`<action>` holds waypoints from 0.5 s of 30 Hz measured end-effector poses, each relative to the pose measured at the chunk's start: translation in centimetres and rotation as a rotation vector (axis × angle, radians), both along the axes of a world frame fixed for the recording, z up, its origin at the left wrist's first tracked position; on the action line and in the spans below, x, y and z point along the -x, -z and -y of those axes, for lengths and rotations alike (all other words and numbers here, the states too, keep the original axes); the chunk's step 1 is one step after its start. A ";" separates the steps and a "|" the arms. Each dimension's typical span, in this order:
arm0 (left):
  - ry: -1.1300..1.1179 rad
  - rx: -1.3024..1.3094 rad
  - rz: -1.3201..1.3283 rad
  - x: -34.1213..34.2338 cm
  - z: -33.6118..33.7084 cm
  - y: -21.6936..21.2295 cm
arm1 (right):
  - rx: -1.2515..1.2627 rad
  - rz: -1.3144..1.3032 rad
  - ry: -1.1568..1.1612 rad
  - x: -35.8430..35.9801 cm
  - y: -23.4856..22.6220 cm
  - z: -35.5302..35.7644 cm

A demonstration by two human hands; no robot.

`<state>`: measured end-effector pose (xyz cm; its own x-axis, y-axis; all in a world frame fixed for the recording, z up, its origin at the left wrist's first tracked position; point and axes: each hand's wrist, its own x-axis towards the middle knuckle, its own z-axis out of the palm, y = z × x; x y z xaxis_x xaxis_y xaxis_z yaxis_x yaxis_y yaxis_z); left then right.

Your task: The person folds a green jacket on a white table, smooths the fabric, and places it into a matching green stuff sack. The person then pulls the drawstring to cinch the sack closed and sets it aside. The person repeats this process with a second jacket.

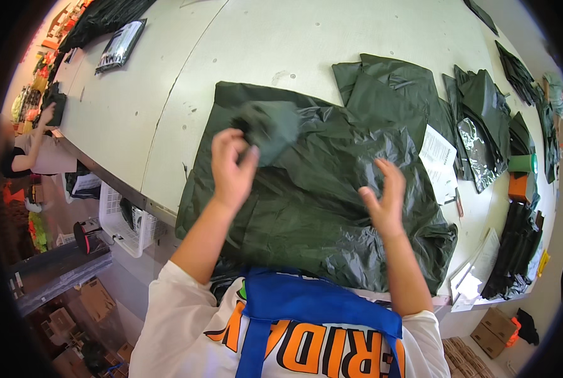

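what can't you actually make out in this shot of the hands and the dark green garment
- Head view: the left hand lifts a bunched corner of the dark green garment; motion blur hides how the fingers grip it.
- The right hand is open above the fabric; whether it touches cannot be told.
- The garment's near edge drops behind the blue apron.
- The paper sheets are too small to tell apart.
- The co-worker's hand sits warped at the fisheye rim.

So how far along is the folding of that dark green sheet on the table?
Early on. The left hand has a bunched corner of the dark green plastic garment pinched and lifted; the right hand hovers open above it. Most of it lies spread and wrinkled on the table, unfolded. A folded dark green pile sits behind, possibly finished ones.
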<state>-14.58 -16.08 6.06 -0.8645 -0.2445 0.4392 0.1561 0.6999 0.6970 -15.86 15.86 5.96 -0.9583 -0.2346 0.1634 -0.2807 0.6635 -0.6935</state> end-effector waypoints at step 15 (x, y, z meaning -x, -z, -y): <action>0.573 -0.717 0.649 -6.2 -3.6 -4.2 | 0.483 0.559 -0.385 -4.4 -8.0 5.8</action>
